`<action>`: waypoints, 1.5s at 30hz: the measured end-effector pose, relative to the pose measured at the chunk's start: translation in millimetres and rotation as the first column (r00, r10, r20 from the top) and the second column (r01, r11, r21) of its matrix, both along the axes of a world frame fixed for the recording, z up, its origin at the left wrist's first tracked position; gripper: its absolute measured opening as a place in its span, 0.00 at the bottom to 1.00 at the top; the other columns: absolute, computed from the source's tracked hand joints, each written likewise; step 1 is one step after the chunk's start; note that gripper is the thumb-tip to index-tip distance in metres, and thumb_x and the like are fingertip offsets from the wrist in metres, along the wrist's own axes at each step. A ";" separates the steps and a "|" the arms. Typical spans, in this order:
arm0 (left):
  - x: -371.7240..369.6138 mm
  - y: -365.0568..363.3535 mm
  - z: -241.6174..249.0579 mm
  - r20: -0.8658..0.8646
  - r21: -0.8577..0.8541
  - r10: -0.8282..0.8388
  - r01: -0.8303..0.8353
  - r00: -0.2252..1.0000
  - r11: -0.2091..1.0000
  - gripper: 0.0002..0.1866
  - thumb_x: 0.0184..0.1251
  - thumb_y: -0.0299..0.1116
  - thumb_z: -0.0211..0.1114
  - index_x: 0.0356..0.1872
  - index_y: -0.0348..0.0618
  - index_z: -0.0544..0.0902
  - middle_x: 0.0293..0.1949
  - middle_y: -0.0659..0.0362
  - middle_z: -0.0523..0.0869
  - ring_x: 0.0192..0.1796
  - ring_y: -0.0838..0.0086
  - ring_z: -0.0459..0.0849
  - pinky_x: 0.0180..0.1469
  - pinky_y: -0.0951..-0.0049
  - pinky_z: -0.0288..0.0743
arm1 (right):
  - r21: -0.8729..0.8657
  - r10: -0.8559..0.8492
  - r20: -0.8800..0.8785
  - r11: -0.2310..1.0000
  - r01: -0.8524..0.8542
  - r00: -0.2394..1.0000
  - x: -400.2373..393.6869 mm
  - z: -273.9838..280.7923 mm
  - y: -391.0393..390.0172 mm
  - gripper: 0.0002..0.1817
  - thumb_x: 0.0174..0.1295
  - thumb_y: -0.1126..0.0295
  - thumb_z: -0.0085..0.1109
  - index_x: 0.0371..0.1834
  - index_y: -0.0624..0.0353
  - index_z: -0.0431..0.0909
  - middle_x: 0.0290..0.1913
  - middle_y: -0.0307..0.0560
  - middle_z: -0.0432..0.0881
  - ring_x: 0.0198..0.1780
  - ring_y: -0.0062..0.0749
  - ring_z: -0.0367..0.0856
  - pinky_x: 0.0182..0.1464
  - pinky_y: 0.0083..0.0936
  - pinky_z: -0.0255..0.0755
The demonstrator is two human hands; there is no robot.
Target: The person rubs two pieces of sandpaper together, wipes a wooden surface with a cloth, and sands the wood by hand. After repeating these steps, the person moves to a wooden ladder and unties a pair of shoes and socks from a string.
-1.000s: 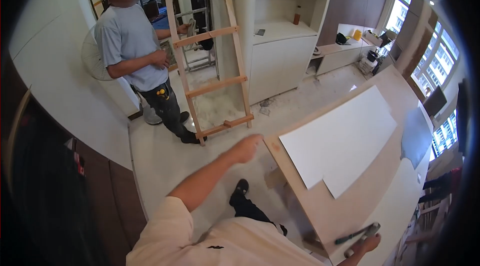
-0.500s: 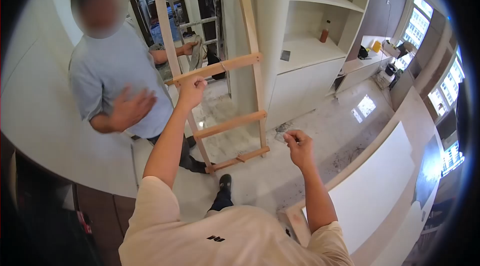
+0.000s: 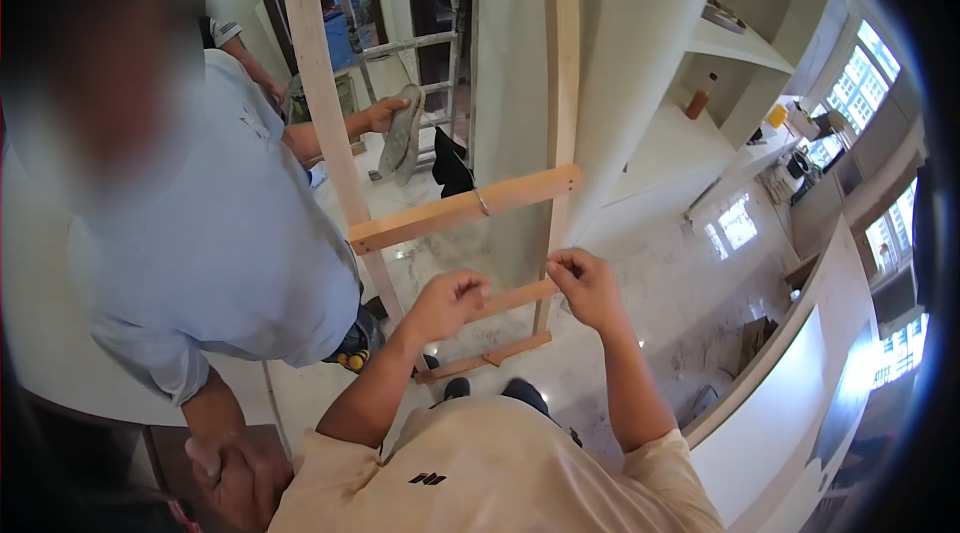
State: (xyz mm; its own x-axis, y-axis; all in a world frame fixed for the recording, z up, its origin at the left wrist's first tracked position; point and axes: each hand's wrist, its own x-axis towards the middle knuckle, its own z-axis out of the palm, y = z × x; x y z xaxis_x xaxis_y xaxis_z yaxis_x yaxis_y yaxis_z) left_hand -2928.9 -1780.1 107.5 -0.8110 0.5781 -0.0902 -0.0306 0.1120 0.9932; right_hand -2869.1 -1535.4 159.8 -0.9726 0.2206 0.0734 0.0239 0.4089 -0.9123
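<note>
My left hand [image 3: 450, 305] is closed, fingers curled together, in front of the lower part of a wooden ladder-like frame [image 3: 515, 195]. Opposite it, my right hand [image 3: 585, 285] pinches with thumb and forefinger beside the frame's right upright. Whatever either hand holds, if anything, is too small to make out. The frame stands upright with several crosspieces; a small loop hangs round the middle one. A co-worker in a light blue shirt [image 3: 250, 223] stands close on the left, holding grey slippers [image 3: 401, 138] behind the frame.
Behind the frame stands a metal ladder [image 3: 410, 48]. White shelving [image 3: 660, 153] with an orange bottle [image 3: 700, 98] is at the right. A large curved board [image 3: 760, 403] lies at the lower right. Another person's arm [image 3: 247, 61] shows at the upper left.
My hands have come closer together, the left one lower and to the right. The co-worker appears nearer, with the free hand lowered. The view has shifted closer to the frame.
</note>
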 end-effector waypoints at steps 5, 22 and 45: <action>4.8 5.7 -4.1 -0.034 -0.177 -0.019 0.013 0.999 0.984 0.11 0.71 0.30 0.63 0.48 0.33 0.81 0.35 0.63 0.84 0.38 0.83 0.79 0.42 0.81 0.75 | -0.156 0.158 -0.149 0.971 -0.181 0.976 -80.2 -3.6 6.0 0.09 0.65 0.70 0.63 0.42 0.66 0.81 0.30 0.35 0.80 0.30 0.16 0.72 0.34 0.16 0.68; 6.1 2.6 37.3 -0.101 -0.099 0.198 -0.208 0.975 0.973 0.12 0.70 0.32 0.65 0.48 0.34 0.83 0.37 0.62 0.85 0.41 0.82 0.80 0.43 0.78 0.75 | -0.183 0.153 -0.131 0.967 -0.175 0.980 -216.0 -20.4 10.1 0.14 0.66 0.63 0.63 0.40 0.67 0.82 0.29 0.39 0.81 0.31 0.19 0.75 0.36 0.20 0.71; -20.6 -3.6 54.3 -0.202 -0.042 0.069 -0.079 0.977 0.996 0.11 0.69 0.31 0.66 0.47 0.36 0.83 0.37 0.63 0.85 0.41 0.83 0.79 0.46 0.79 0.74 | -0.101 0.020 -0.204 0.994 -0.042 0.979 -236.6 -48.8 1.8 0.13 0.63 0.66 0.64 0.43 0.67 0.83 0.32 0.43 0.84 0.34 0.24 0.79 0.41 0.23 0.75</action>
